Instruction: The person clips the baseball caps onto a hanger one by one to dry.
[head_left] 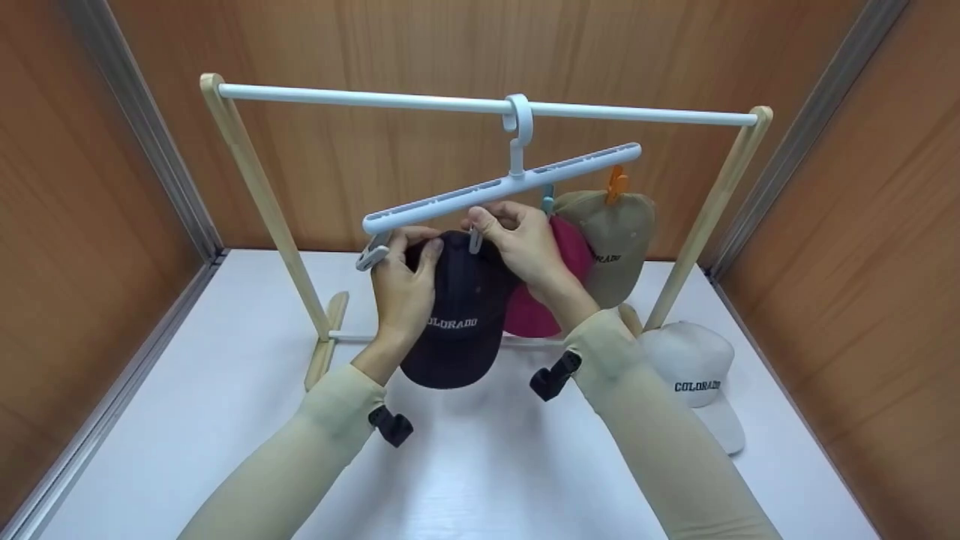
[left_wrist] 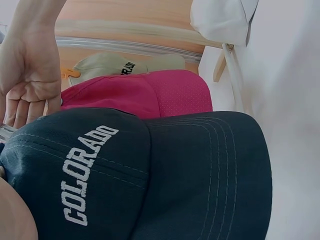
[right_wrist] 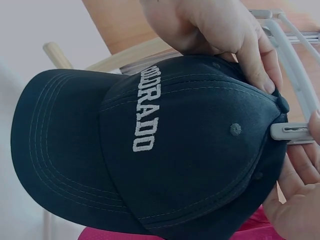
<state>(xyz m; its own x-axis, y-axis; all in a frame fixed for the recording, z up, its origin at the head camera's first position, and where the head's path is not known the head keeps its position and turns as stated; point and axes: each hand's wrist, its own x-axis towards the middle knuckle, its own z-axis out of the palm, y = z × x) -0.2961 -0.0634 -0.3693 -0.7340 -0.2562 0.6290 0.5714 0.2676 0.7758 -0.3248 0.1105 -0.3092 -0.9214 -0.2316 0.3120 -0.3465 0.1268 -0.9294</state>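
A dark navy cap (head_left: 469,300) with white COLORADO lettering hangs brim down beneath a tilted pale hanger (head_left: 450,202). My left hand (head_left: 405,289) pinches the cap's crown at its left side, the thumb on the front in the right wrist view. At the top of the crown, a grey clip (right_wrist: 291,131) bites the fabric. The right hand (head_left: 529,244) holds that clip's end between thumb and fingers, partly hidden. Another grey clip (head_left: 373,253) dangles from the hanger's lower left end, beside my left hand. Behind the right hand hangs a magenta cap (left_wrist: 135,92).
The hanger hooks over a white rail (head_left: 360,96) on a wooden-legged rack (head_left: 262,195). A tan cap (head_left: 619,225) hangs from an orange clip (head_left: 616,184) at right; a teal clip (head_left: 547,199) is nearby. A white cap (head_left: 690,367) lies on the white table (head_left: 187,405).
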